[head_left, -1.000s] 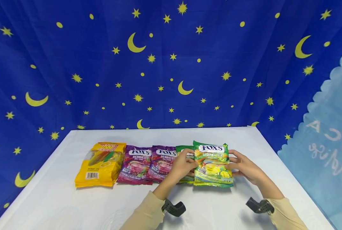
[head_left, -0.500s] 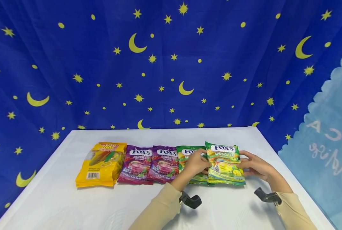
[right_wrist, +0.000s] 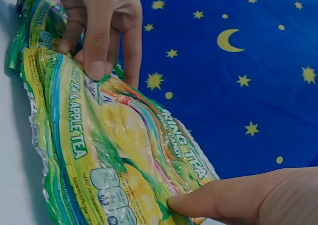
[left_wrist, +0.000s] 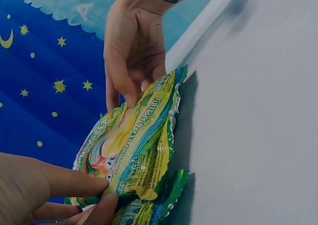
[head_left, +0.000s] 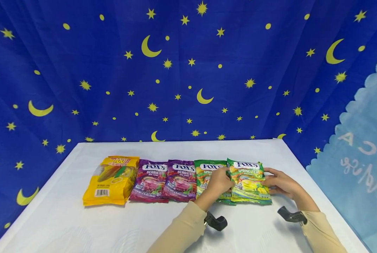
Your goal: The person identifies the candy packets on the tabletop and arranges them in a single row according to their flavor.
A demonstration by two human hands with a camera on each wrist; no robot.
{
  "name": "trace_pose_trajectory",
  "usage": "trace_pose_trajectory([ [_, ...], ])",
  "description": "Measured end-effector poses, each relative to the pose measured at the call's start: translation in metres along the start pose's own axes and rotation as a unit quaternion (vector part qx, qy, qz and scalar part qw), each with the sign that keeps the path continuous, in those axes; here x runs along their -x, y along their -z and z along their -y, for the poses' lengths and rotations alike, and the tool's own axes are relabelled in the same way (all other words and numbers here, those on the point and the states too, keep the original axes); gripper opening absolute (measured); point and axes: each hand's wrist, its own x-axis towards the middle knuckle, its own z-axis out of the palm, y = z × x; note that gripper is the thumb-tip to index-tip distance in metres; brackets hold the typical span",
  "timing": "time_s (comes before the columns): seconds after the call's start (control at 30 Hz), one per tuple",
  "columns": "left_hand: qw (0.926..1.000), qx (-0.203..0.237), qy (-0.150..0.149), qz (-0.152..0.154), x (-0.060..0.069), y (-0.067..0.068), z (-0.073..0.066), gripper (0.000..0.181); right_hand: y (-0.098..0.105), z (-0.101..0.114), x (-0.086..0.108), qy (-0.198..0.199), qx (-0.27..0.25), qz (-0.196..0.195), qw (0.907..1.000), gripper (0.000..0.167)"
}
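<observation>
A green and yellow Spring Tea candy bag (head_left: pixel 249 182) lies at the right end of a row of bags, held between both hands. At its left edge my left hand (head_left: pixel 220 182) pinches it with thumb and finger, as the left wrist view also shows. My right hand (head_left: pixel 281 183) grips the opposite edge, its thumb (right_wrist: pixel 213 200) on the printed front in the right wrist view. Fingers behind the bag are hidden. Another Spring Tea bag (head_left: pixel 204 177) lies just left, partly covered by my left hand.
Two purple Berries candy bags (head_left: pixel 150 182) lie side by side further left. A yellow bag (head_left: pixel 107 184) of dried-fruit look ends the row. All lie on a white table (head_left: pixel 106 228). A blue star-patterned cloth (head_left: pixel 176 77) stands behind; a light blue panel (head_left: pixel 362 154) is at right.
Both hands have carried the Spring Tea bag right, off the other green bag, which shows more now. In the last half second it has sunk slightly lower.
</observation>
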Motion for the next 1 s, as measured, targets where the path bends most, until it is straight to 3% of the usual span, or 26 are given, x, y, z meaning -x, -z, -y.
trace_pose_trajectory([
  [0.13, 0.9996, -0.025, 0.004, -0.008, 0.0, -0.001, -0.001, 0.061, -0.004, 0.004, 0.001, 0.013, 0.058, -0.032, 0.9977, 0.076],
  [0.3, 0.9983, -0.057, -0.002, -0.011, 0.0, -0.001, -0.001, 0.055, -0.011, 0.011, 0.002, 0.024, 0.144, -0.076, 0.9864, 0.072],
  [0.47, 0.994, -0.105, -0.017, -0.024, 0.006, -0.001, -0.004, 0.016, -0.015, 0.013, 0.003, 0.024, 0.169, -0.091, 0.9811, 0.066],
  [0.63, 0.9898, -0.138, -0.026, -0.026, 0.012, -0.001, -0.009, 0.015, -0.015, 0.014, 0.003, 0.021, 0.181, -0.095, 0.9787, 0.063],
  [0.83, 0.9928, -0.107, -0.048, 0.022, 0.017, 0.008, -0.011, 0.029, -0.015, 0.015, 0.002, 0.016, 0.193, -0.093, 0.9766, 0.064],
  [1.0, 0.9868, -0.103, -0.096, 0.08, 0.02, 0.036, -0.01, 0.054, -0.017, 0.017, 0.006, 0.02, 0.189, -0.084, 0.9781, 0.069],
])
